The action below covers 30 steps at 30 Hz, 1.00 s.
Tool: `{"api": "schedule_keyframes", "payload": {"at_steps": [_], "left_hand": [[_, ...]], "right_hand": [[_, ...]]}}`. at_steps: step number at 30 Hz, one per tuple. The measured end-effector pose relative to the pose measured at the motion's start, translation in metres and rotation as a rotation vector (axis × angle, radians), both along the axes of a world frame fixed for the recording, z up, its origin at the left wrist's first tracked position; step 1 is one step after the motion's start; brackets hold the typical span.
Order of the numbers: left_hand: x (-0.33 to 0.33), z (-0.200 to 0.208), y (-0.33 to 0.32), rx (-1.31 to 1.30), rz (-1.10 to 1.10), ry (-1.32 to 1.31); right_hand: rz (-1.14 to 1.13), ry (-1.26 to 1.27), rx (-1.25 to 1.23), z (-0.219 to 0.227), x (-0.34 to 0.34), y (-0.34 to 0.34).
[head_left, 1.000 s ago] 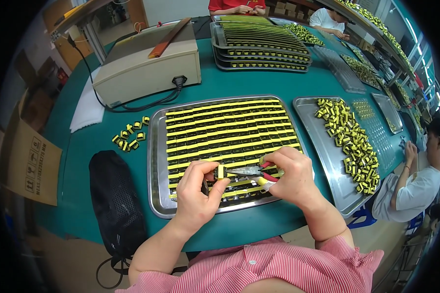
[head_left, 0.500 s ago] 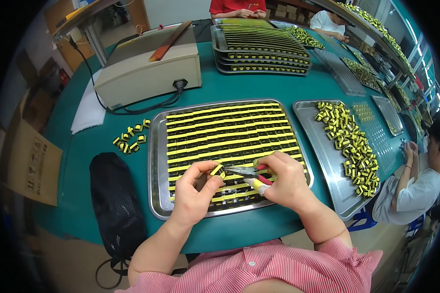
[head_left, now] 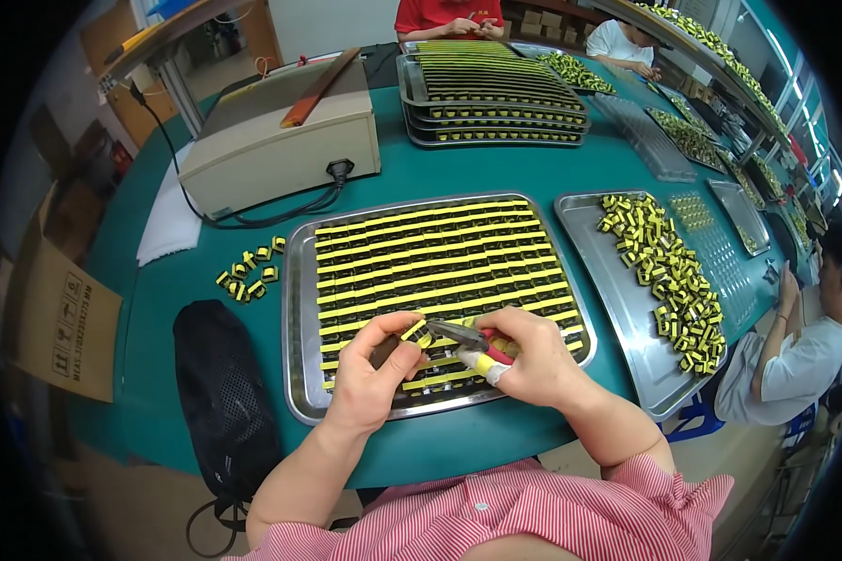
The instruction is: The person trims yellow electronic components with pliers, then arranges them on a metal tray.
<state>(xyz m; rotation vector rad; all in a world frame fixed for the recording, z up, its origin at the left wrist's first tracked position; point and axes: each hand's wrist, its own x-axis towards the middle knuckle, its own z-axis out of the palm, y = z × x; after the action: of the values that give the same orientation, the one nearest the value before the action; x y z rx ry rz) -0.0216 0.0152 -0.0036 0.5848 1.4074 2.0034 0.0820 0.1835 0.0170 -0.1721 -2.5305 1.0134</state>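
Pinched in the fingertips of my left hand is a small yellow-and-black transformer, tilted above the tray. My right hand grips long-nose pliers with red handles, and a finger of it wears a whitish-yellow wrap. The plier tips meet the right side of the transformer; whether they clamp some part of it is too small to tell. Beneath both hands lies a metal tray filled with close rows of like transformers, their yellow bands forming stripes.
To the right, another metal tray holds a loose heap of transformers. Several loose ones lie left of my tray, near a black pouch. Behind stand a beige box-shaped device with a cable and stacked full trays. Other people sit around the table.
My right hand and the pliers have shifted slightly left and down, and the pliers' angle has turned a little. My left hand keeps its pinch on the transformer.
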Motion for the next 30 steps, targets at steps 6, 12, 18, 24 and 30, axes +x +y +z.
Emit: {"api": "schedule_keyframes", "payload": {"at_steps": [6, 12, 18, 24, 30], "left_hand": [[-0.001, -0.004, 0.0, 0.086, -0.018, 0.012], [0.004, -0.011, 0.004, 0.039, -0.054, 0.256], [0.011, -0.013, 0.007, 0.047, -0.119, 0.29], [0.01, -0.013, 0.004, 0.161, -0.187, -0.268], [0.01, -0.009, 0.005, 0.198, -0.199, -0.266]], "right_hand": [[-0.034, -0.128, -0.004, 0.005, -0.001, 0.0], [0.166, -0.344, -1.317, 0.006, 0.001, -0.007], [0.254, -0.354, -1.39, -0.004, 0.003, -0.005], [0.192, 0.082, -0.58, -0.003, 0.004, -0.014], [0.272, 0.358, 0.144, -0.009, -0.001, -0.019]]}}
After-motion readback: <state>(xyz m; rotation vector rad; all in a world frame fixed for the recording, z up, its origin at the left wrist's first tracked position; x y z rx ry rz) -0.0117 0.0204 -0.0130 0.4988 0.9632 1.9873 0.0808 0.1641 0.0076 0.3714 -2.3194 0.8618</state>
